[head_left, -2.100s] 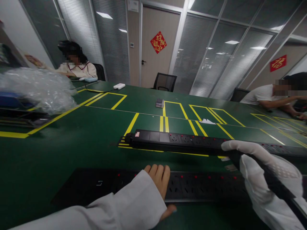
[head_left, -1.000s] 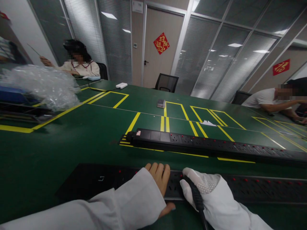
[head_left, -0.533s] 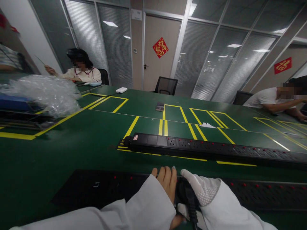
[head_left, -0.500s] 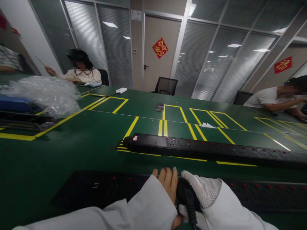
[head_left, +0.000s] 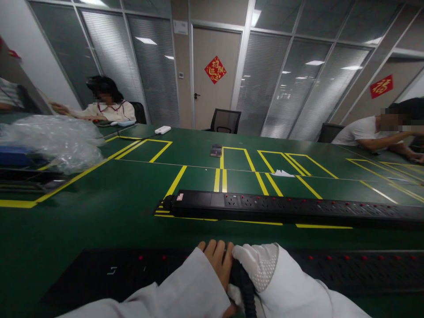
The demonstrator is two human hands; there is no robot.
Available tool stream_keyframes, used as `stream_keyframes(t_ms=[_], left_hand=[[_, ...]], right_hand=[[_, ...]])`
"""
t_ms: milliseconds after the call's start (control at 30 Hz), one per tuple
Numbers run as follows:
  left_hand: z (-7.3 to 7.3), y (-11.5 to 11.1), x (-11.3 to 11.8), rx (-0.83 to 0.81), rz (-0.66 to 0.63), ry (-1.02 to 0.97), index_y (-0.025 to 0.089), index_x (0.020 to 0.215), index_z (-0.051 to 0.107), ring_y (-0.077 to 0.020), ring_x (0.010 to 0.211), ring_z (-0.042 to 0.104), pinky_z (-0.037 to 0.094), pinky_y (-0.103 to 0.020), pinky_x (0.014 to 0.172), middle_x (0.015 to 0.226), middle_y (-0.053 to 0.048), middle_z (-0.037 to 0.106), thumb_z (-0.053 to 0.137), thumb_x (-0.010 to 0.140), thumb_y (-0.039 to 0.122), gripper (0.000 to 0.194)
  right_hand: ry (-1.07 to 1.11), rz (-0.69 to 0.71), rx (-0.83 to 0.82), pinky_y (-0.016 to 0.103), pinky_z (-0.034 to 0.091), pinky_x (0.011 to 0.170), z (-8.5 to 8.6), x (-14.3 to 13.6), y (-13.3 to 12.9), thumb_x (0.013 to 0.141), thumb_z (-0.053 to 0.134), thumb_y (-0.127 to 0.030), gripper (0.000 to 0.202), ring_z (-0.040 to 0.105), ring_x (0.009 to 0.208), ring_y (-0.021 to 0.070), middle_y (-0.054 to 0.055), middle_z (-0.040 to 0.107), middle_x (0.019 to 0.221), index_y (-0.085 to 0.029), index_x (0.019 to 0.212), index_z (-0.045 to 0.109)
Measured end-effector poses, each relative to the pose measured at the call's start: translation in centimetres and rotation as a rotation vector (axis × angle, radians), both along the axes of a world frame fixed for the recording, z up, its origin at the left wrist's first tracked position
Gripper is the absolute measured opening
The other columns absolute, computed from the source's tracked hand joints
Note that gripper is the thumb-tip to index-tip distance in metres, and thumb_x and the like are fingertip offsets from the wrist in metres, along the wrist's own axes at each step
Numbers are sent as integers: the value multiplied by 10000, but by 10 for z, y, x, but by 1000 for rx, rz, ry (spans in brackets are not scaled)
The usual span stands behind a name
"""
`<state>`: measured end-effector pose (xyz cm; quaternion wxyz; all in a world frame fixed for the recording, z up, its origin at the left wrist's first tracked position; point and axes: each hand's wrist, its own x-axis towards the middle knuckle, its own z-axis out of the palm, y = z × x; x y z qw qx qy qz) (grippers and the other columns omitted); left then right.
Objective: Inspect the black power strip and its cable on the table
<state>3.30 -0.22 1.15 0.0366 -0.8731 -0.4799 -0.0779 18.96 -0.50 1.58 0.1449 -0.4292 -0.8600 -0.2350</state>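
Right hand (head_left: 258, 266) has got a black plug (head_left: 241, 278) clamped tight, left hand (head_left: 219, 261) looks kinda clamped on the near power strip (head_left: 351, 270).

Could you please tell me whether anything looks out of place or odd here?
One mismatch: the left hand is bare, while the right hand wears a white glove. A jagged white scrap also lies loose by the yellow tape, like litter. I see no spill or damage.
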Motion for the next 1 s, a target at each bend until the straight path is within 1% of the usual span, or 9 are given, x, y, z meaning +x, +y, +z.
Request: stream_keyframes(t_ms=[167,267,333,433,600,700,800,900,1000], left_hand=[[-13,2,-22,153,3,-36,222,1106,596,-189,775,557,374,-328,668,860,-20,614,386,914,94,312],[-16,2,-29,196,-2,-48,211,1060,611,-190,741,558,368,-329,639,821,-19,613,361,895,42,344],[-15,2,-30,189,-18,-52,197,1050,613,-199,737,559,375,-335,634,826,-31,616,367,896,57,322],[-13,1,-28,169,-16,-80,192,1034,616,-204,737,564,392,-340,641,828,-35,621,378,902,78,295],[-11,0,-25,192,0,-89,190,1007,631,-189,703,565,386,-324,614,786,-30,616,314,900,26,373],[-8,0,-25,181,0,-84,180,1027,633,-197,708,564,387,-327,613,783,-40,613,351,910,76,323],[-6,0,-26,154,-11,-82,172,1043,631,-203,713,559,393,-329,624,796,-48,611,403,906,137,269],[-6,0,-27,169,-20,-62,177,1065,625,-200,714,558,393,-327,628,798,-48,609,390,900,112,294],[-10,1,-28,202,-20,-52,188,1055,625,-198,701,560,387,-328,608,791,-44,611,366,896,86,320]], right_hand=[[-60,41,-75,334,83,470,10,-19,4,775,521,-241,129,489,428,158,-76,486,572,-248,787,393],[-54,54,-61,340,79,479,12,-26,4,798,443,-181,107,487,436,159,-64,495,584,-247,751,373],[-29,64,-62,337,102,480,12,-28,4,819,397,-141,113,496,449,155,-64,501,592,-244,771,395],[21,67,-51,337,130,488,12,-28,3,848,393,-180,94,495,450,154,-69,504,581,-247,818,452],[54,-5,-19,350,116,507,9,-31,1,813,463,-192,106,487,420,163,-68,504,521,-258,737,495],[40,-58,-55,351,94,512,7,-32,-1,770,534,-194,77,505,419,176,-69,521,518,-256,727,518],[36,-105,-76,343,125,507,6,-32,-3,752,548,-190,63,514,414,187,-70,525,517,-250,747,528],[18,-117,-80,338,160,509,9,-32,-5,762,541,-182,66,522,422,187,-71,532,536,-245,777,528],[-34,-101,-96,337,110,508,12,-32,-4,779,547,-219,51,533,434,185,-64,548,549,-242,746,514]])
